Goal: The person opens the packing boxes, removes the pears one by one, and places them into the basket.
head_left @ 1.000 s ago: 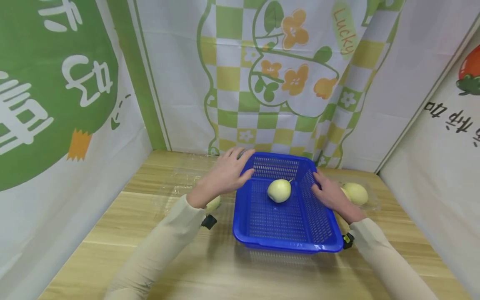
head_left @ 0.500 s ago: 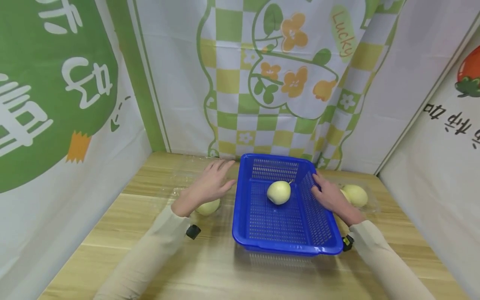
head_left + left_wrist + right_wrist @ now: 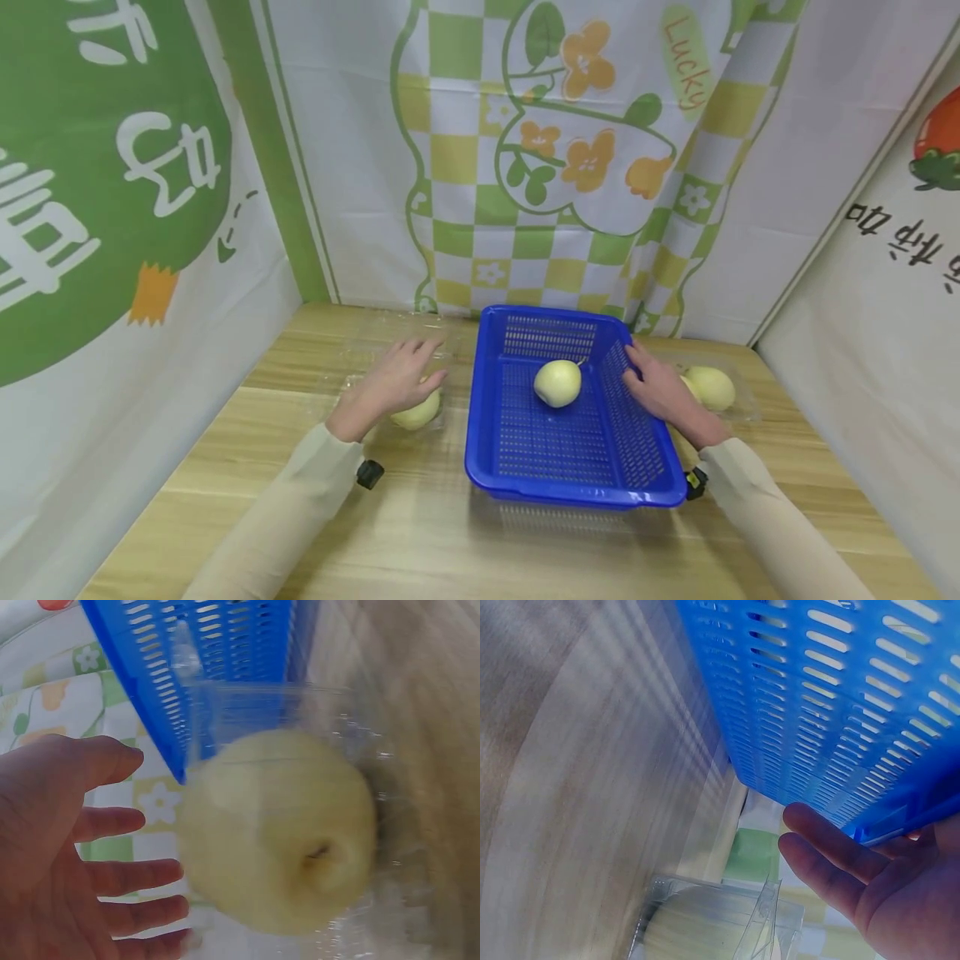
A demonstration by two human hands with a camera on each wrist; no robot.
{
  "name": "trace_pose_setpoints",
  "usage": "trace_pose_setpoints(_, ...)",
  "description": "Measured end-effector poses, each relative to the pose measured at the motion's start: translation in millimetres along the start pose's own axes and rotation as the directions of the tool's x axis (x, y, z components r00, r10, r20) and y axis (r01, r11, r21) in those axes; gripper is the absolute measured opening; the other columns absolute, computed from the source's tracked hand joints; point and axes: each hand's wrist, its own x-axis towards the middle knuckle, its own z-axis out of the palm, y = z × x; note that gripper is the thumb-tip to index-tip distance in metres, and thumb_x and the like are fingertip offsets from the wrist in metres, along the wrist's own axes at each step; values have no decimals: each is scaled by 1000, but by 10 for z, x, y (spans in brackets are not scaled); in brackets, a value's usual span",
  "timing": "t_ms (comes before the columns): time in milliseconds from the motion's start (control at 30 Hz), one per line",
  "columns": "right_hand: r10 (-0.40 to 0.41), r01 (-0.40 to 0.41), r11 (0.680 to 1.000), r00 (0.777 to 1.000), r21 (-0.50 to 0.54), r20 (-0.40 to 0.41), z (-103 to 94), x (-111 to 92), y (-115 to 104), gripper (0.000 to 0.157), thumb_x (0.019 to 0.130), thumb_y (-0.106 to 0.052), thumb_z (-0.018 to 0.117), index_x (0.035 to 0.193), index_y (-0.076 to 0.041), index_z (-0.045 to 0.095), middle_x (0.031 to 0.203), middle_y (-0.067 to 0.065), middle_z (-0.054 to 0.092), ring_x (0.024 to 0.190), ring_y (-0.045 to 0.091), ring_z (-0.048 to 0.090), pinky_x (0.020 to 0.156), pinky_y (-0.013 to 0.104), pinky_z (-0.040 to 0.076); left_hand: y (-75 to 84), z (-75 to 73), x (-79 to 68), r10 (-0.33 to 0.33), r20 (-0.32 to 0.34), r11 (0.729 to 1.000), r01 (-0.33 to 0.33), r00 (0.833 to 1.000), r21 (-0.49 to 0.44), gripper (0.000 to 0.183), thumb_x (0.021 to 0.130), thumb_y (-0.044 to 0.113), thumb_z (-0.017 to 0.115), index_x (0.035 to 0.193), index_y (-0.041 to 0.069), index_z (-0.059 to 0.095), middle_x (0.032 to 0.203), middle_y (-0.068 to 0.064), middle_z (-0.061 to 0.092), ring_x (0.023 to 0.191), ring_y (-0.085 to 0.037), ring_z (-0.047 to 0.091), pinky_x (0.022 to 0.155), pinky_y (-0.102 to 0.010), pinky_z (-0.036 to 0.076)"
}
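A blue plastic basket [image 3: 555,492] stands on the table with one pale yellow pear [image 3: 558,383] inside. My right hand [image 3: 663,390] grips the basket's right rim, thumb on the inner side; in the right wrist view two fingers [image 3: 829,859] lie outside the slotted wall. To the left of the basket, my left hand [image 3: 393,379] hovers with spread fingers over another pear [image 3: 418,412], which lies in a clear plastic box [image 3: 360,358]. Seen from the left wrist, the fingertips stop close beside that pear [image 3: 277,832]; contact cannot be told.
A second clear box [image 3: 742,404] with pale yellow pears [image 3: 711,388] lies to the right of the basket, partly behind my right hand. Printed curtains [image 3: 555,275] hang behind and on both sides of the wooden table [image 3: 420,542].
My left hand has left the basket's left rim and moved left and down to above the boxed pear. The right hand stays on the rim, and the basket has barely shifted.
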Motion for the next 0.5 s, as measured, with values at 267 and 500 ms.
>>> trace_pose_setpoints(267, 6, -6, 1000, 1000, 7, 2, 1, -3, -2, 55, 93, -19, 38, 142, 5, 29, 146, 27, 24, 122, 47, 40, 96, 55, 36, -66, 133, -44, -4, 37, 1000, 3, 999, 31, 52, 94, 42, 45, 135, 9, 44, 123, -20, 55, 111, -39, 52, 93, -50, 42)
trace_pose_setpoints(500, 16, -16, 1000, 1000, 7, 9, 5, 0, -4, 55, 93, -20, 38, 142, 4, 28, 147, 25, 24, 122, 46, 40, 97, 55, 36, -89, 179, -69, -41, 99, 999, 42, 994, -4, 55, 94, 43, 44, 137, 10, 43, 127, -21, 51, 115, -40, 49, 94, -52, 40)
